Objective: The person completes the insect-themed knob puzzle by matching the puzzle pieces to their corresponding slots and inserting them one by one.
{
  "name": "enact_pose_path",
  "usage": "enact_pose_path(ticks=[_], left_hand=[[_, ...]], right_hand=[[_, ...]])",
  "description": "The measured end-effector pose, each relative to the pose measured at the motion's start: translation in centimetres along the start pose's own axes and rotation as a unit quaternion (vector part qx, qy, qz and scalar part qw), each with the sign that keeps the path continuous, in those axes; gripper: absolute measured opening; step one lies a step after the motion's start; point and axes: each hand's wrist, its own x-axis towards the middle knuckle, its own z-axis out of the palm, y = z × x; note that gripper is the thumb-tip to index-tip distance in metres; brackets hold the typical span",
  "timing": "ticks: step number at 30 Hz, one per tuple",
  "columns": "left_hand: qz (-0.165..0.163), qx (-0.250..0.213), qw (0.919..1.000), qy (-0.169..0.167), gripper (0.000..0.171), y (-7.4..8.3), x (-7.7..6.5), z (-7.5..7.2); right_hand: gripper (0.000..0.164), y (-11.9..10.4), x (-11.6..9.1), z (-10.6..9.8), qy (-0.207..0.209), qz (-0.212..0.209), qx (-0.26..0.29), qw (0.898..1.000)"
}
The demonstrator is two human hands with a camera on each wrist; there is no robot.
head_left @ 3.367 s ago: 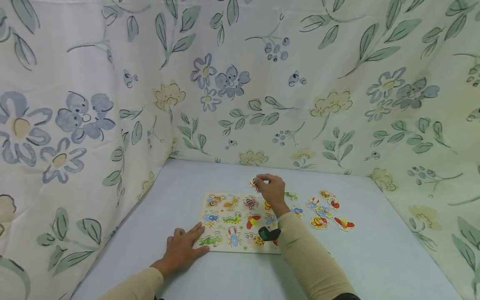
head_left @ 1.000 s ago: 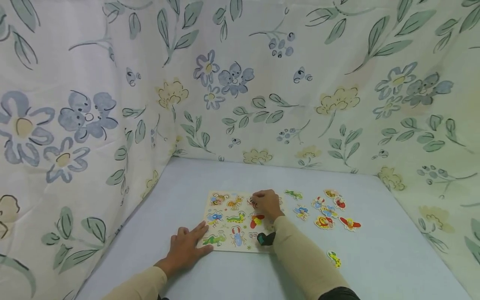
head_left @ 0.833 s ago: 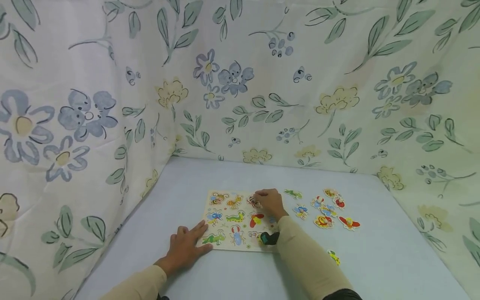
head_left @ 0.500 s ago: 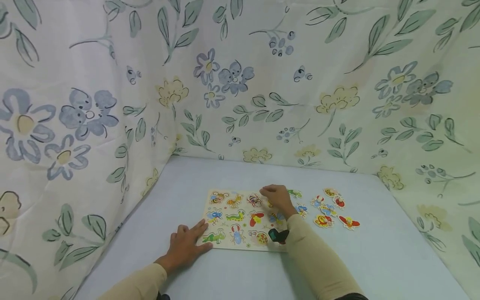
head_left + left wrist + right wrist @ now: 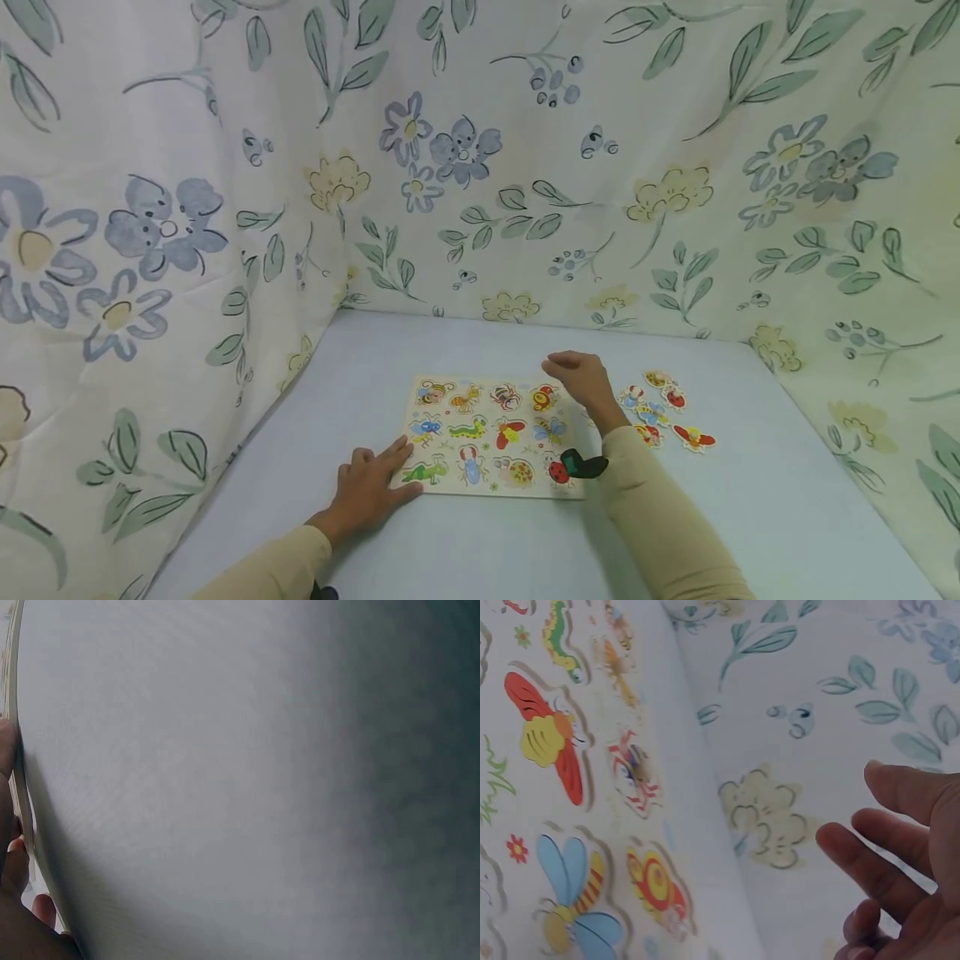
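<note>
A pale puzzle board (image 5: 487, 493) with rows of insect pictures lies on the table. My left hand (image 5: 367, 483) rests on its left edge, index finger extended and thumb at the front corner. In the left wrist view only some fingers (image 5: 13, 866) show along the board's edge. My right hand (image 5: 588, 387) is raised near the board's back right corner. The right wrist view shows its fingers loosely bent and apart, with nothing between them. A red-and-dark spider piece (image 5: 635, 776) sits in the board's back row, beside a red-and-yellow butterfly (image 5: 658, 885).
Right of the board lie several loose insect pieces, among them a ladybird (image 5: 674, 398), a blue-winged bee (image 5: 652, 414) and a red-winged insect (image 5: 694, 437). My right hand and forearm hide others. A floral curtain (image 5: 510, 208) encloses the table's back and sides.
My right hand has brought the spider piece down from behind the board into the back row and let go of it. It has since lifted away rightward. My left hand stays put.
</note>
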Motion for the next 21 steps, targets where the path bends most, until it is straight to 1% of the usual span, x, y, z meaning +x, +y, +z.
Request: enact_pose_path(ticks=[3,4,5,6,9,10,11,16,21], left_hand=[[0.0,0.003,1.0,0.0,0.074,0.0,0.0,0.1],[0.0,0.004,1.0,0.0,0.074,0.0,0.0,0.1],[0.002,0.005,1.0,0.001,0.074,0.0,0.0,0.1],[0.003,0.007,1.0,0.002,0.074,0.0,0.0,0.2],[0.008,0.009,0.9999,0.006,0.074,0.0,0.0,0.1],[0.009,0.01,0.9999,0.008,0.074,0.0,0.0,0.1],[0.01,0.011,0.9999,0.009,0.075,0.0,0.0,0.1],[0.009,0.011,0.9998,0.011,0.074,-0.1,0.0,0.1],[0.007,0.009,0.9998,0.013,0.073,-0.1,0.1,0.2]], right_hand=[[0.047,-1.1,-0.9,-1.4,0.002,-0.016,0.005,1.0],[0.045,-0.5,-0.6,-2.0,-0.003,-0.038,0.029,0.999],[0.045,-0.8,-1.0,-2.6,-0.002,-0.045,0.032,0.998],[0.044,-1.6,-1.7,-3.2,0.001,-0.047,0.033,0.998],[0.041,-2.2,-2.4,-4.9,0.015,-0.066,0.039,0.997],[0.04,-2.5,-2.7,-5.4,0.021,-0.069,0.039,0.997],[0.042,-3.8,-3.7,-5.9,0.031,-0.054,0.019,0.998],[0.045,-4.4,-4.8,-8.2,0.045,-0.057,0.006,0.997],[0.045,-4.8,-5.7,-10.1,0.059,-0.066,0.001,0.996]])
